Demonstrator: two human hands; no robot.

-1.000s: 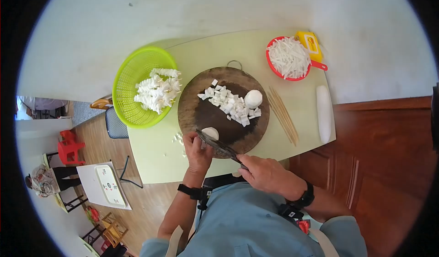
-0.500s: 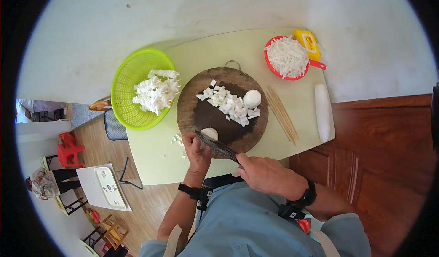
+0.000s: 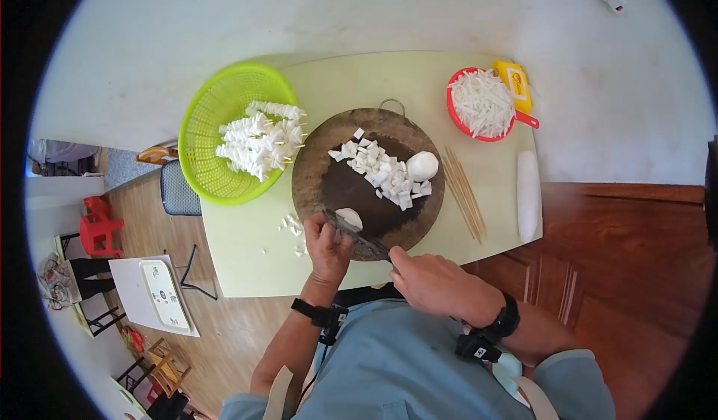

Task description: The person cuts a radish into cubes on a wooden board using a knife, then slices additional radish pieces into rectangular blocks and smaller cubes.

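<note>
Right grip in the head view is wrapped around the handle of a dark knife; a white piece shows just beyond its blade, near the round board's close edge. Left grip sits by the blade's tip, beside that piece; whether it clamps it, I cannot tell. White cubes lie farther off.

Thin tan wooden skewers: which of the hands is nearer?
Right. The right hand is below and left of the skewers in view; the left hand is farther left, at the lower-left edge of the round brown wooden board.
</note>
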